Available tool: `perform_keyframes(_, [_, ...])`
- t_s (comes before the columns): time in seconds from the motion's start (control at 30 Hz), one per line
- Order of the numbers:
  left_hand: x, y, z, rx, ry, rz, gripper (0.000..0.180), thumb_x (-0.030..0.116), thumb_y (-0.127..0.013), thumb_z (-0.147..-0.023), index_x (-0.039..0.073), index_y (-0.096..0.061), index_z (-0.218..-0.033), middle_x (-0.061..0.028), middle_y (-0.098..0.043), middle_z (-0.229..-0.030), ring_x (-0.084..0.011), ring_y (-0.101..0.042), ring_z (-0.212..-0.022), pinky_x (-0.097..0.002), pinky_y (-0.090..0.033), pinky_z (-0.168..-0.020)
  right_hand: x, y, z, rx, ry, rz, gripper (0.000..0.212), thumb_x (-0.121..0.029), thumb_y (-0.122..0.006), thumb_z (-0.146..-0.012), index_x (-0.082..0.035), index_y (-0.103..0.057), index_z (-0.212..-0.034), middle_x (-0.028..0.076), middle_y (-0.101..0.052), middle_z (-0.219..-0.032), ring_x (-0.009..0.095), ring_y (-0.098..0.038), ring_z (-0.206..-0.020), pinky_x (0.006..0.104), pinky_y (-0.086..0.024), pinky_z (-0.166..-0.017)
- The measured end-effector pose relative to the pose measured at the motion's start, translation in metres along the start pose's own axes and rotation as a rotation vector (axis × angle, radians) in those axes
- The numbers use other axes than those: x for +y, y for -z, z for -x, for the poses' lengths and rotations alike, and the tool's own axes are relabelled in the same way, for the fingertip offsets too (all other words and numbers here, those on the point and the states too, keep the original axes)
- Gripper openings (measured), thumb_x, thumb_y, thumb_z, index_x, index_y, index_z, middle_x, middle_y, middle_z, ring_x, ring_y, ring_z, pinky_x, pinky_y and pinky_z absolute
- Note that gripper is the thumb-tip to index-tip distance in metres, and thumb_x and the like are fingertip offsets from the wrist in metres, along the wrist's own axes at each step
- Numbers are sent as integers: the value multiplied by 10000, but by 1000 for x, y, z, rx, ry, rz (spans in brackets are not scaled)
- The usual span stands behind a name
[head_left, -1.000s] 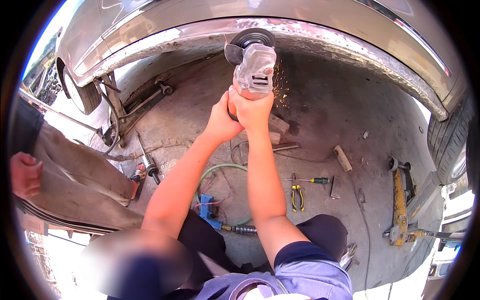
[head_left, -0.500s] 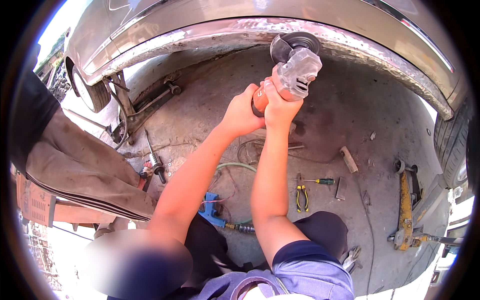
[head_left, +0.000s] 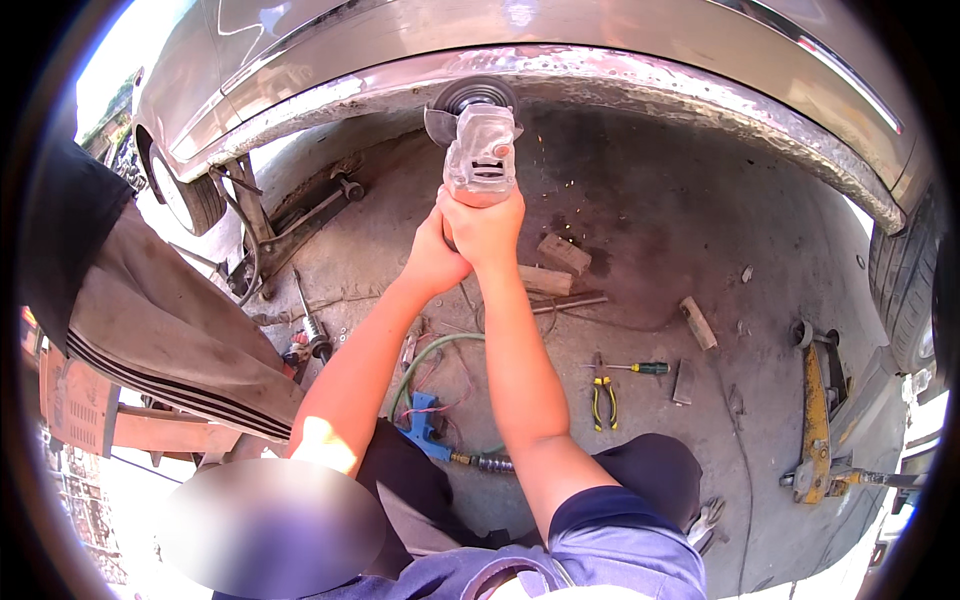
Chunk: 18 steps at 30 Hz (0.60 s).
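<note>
Both my hands are wrapped round an angle grinder with a scuffed grey head and an orange body. My right hand grips just behind the head. My left hand closes round the body beside and below it, with its fingers partly hidden. The grinder's round disc and its guard are at the lower edge of a car's sill, which is stripped to rough bare metal. Exact contact is hard to make out. Small bright specks hang to the right of the disc.
A person's leg stands at left near a floor jack. A yellow jack is at right. Wooden blocks, pliers, a screwdriver, a blue air tool and a green hose lie on the floor.
Both hands have carried the grinder left along the sill. Bright specks now show beside it, and the wooden blocks beneath are uncovered.
</note>
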<state>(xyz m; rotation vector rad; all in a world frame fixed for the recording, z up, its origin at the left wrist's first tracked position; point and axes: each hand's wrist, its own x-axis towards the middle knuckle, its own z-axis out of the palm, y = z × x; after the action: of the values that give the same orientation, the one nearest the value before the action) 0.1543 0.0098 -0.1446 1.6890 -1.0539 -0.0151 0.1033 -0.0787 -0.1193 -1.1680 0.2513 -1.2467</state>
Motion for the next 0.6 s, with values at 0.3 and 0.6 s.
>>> perform_keyframes(0.3, [-3, -1, -4, -30, 39, -24, 618, 229, -864, -703, -12, -532, -1166, -216, -722, -1100, -338, -719, -1065, -416, -542, -912, 6, -1, -3, 2, -75, 7, 502, -134, -878, -693, 44, -661, -1109, 148, -757, -992, 220, -736, -899, 371, -574, -812])
perform_keyframes(0.6, [35, 2, 87, -178, 293, 62, 741, 215, -874, -733, -30, -482, -1312, -192, -685, -1199, -285, -695, -1103, -390, -535, -938, -36, 41, 63, -221, -358, 107, 338, -42, -805, -776, 20, -723, -1098, 63, -742, -1052, 133, -685, -961, 316, -544, -863])
